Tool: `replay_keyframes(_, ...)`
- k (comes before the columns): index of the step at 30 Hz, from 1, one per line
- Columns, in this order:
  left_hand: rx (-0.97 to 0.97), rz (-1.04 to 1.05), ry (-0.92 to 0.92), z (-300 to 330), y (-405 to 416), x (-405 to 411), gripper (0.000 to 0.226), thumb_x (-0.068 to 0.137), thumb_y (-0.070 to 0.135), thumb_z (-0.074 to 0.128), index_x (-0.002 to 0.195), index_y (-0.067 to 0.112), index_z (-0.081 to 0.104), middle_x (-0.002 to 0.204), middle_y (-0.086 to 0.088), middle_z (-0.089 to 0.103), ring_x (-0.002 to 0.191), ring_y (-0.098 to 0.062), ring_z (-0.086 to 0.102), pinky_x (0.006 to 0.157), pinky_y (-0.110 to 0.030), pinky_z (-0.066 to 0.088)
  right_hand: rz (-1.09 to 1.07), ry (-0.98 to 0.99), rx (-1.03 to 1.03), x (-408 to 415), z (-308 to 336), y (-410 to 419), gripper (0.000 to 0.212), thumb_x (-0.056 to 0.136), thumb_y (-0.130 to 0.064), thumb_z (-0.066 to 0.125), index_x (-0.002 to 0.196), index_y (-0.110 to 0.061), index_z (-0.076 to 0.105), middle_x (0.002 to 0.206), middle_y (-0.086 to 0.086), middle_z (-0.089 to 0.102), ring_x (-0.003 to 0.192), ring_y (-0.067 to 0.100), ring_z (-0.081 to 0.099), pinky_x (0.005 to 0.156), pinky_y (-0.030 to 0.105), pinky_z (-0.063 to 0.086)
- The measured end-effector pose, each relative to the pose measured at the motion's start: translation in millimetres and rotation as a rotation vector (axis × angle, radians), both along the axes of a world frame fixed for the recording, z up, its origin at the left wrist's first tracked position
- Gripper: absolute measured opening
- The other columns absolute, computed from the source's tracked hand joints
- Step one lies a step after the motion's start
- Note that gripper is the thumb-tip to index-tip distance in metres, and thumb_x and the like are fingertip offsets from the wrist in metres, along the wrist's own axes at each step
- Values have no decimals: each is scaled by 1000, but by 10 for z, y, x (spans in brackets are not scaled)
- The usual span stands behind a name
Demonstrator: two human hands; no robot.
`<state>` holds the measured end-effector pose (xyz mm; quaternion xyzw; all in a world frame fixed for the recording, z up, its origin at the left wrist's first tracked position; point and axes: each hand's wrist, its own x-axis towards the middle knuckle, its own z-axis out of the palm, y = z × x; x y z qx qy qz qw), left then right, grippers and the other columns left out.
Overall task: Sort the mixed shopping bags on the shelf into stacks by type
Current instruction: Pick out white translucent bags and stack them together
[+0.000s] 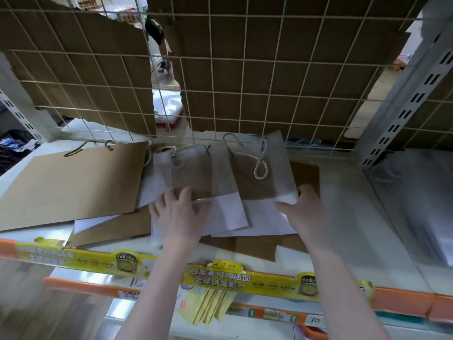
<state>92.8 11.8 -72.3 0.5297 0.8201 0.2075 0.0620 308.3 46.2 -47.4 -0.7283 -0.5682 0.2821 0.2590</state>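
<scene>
A loose pile of flat paper bags lies on the white shelf. A large brown kraft bag with brown cord handles sits at the left. Two white translucent bags with twisted rope handles overlap in the middle: the left white bag and the right white bag. More brown bags lie beneath them. My left hand presses flat on the lower edge of the left white bag, fingers spread. My right hand pinches the lower right corner of the right white bag.
A wire grid backed by torn cardboard closes the shelf's rear. A yellow and orange price rail runs along the front edge. A stack of clear or white bags lies at the right, past a slotted upright.
</scene>
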Motion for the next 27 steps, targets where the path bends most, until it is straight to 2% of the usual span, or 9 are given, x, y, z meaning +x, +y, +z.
replay_keyframes(3, -139, 115, 2, -21, -20, -48, 69, 83, 65, 48, 136, 23, 42, 150, -18, 27, 141, -38, 16, 114, -52, 11, -31, 44, 34, 47, -15, -1, 46, 83, -19, 66, 119, -4, 41, 94, 9, 54, 77, 24, 50, 49, 25, 30)
replay_keyframes(6, -185, 172, 6, -16, -36, -61, 90, 78, 72, 46, 144, 14, 28, 152, -25, 18, 141, -40, 15, 114, -50, 15, -39, 54, 72, 68, -27, -17, 43, 86, -17, 63, 122, -5, 41, 93, 7, 51, 77, 26, 49, 50, 23, 29)
replay_keyframes(9, -192, 202, -9, 30, -50, -56, 105, 73, 76, 50, 148, 13, 14, 151, -24, 21, 139, -39, 20, 110, -48, 20, -40, 61, 104, 81, -21, -52, 39, 88, -17, 59, 121, -8, 42, 95, 8, 54, 77, 25, 51, 56, 28, 33)
replay_keyframes(12, -195, 203, -10, 84, -60, -32, 115, 65, 75, 60, 149, 12, 11, 146, -21, 29, 133, -38, 28, 106, -46, 25, -37, 81, 146, 95, -1, -96, 38, 89, -17, 58, 123, -11, 41, 101, 7, 55, 81, 25, 51, 66, 30, 37)
replay_keyframes(15, -174, 219, -74, 152, -65, -3, 118, 62, 66, 72, 149, 15, 11, 144, -22, 29, 130, -39, 29, 105, -45, 25, -51, 94, 176, 102, 26, -136, 41, 91, -17, 56, 128, -11, 40, 104, 6, 53, 85, 24, 49, 69, 28, 34)
replay_keyframes(18, -141, 283, -213, 186, -39, -18, 111, 63, 54, 79, 147, 13, 20, 141, -23, 35, 127, -40, 34, 104, -46, 30, -74, 116, 190, 122, 12, -154, 41, 90, -17, 57, 128, -12, 41, 112, 10, 58, 84, 23, 49, 69, 27, 33)
replay_keyframes(21, -30, 252, -347, 175, -50, -19, 79, 68, 39, 81, 128, 5, 43, 127, -19, 54, 116, -38, 50, 84, -41, 44, -106, 135, 197, 155, -11, -161, 38, 89, -17, 58, 125, -13, 43, 114, 12, 58, 87, 27, 53, 69, 28, 35)
replay_keyframes(23, 31, 205, -428, 186, -82, 25, 60, 76, 33, 76, 123, 6, 50, 123, -13, 59, 112, -34, 54, 73, -33, 38, -124, 158, 194, 175, -17, -170, 38, 89, -16, 57, 124, -13, 44, 115, 12, 58, 92, 29, 55, 71, 29, 36)
replay_keyframes(27, 138, 161, -461, 203, -124, 52, 33, 86, 28, 67, 109, 10, 53, 113, -11, 64, 105, -32, 57, 72, -30, 33, -174, 157, 175, 229, 17, -209, 41, 91, -20, 55, 130, -15, 42, 119, 13, 57, 101, 33, 57, 80, 36, 44)
